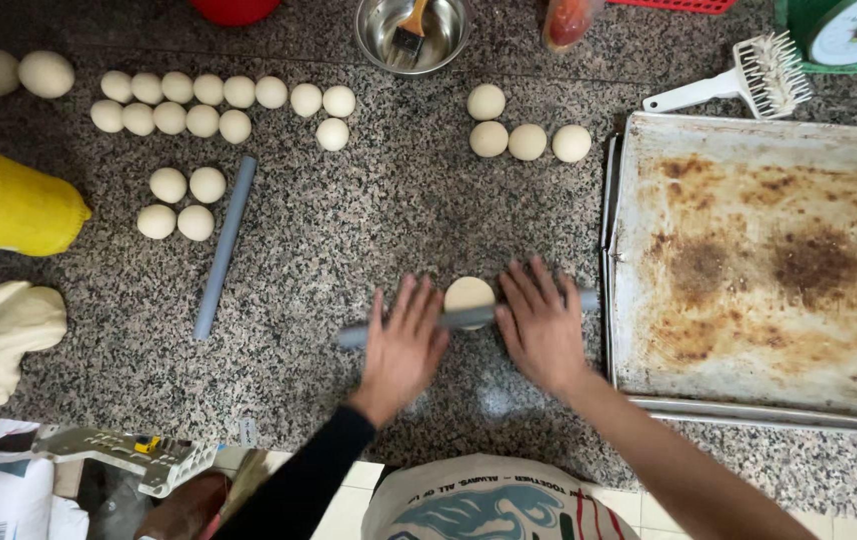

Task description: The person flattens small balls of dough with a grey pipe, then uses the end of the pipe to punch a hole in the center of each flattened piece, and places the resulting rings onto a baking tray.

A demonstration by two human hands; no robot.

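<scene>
A grey rolling pin is being pressed flat under the open-palmed left hand and right hand — fingers spread, not clamped — so the dough disc is being evenly flattened.

A large, stained metal baking tray lies at the right on the speckled granite counter. Above it rests a white plastic dough docker, beside a green kitchen scale. A steel bowl holds a wooden-handled brush. Rows of small round dough balls sit at upper left, four more near the middle. A spare grey rod, a yellow bottle and a lump of dough lie at the left.
</scene>
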